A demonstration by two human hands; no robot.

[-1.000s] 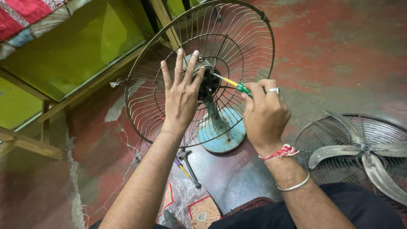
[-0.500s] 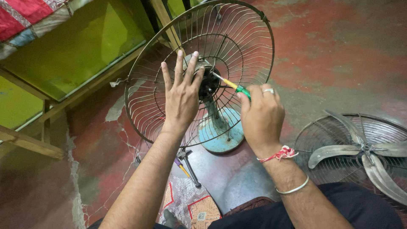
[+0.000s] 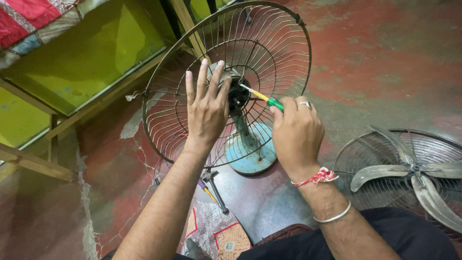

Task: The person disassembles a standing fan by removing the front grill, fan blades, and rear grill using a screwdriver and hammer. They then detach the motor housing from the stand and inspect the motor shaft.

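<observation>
Both hands work: left hand (image 3: 207, 113) steadies grille (image 3: 269, 43), right hand (image 3: 296, 135) drives screwdriver (image 3: 263, 97).

Screwdriver (image 3: 267, 99): green handle, yellow shaft part near black motor hub (image 3: 237, 96). Fan guard (image 3: 269, 53) at upper centre: dull grey-brown wire. Fan base (image 3: 250, 154): pale blue, worn. Floor (image 3: 385, 53): red with grey-green patches. Wall panel (image 3: 96, 53) at upper left: yellow-green. Quilt (image 3: 24, 19) in upper left corner: red, patchwork. Wrist thread (image 3: 320, 176): red and white. Bangle (image 3: 332, 215): silver. Fan blades (image 3: 409, 178) at right: grey metal. Cloth (image 3: 216, 231) at bottom: orange-red, patterned.
</observation>
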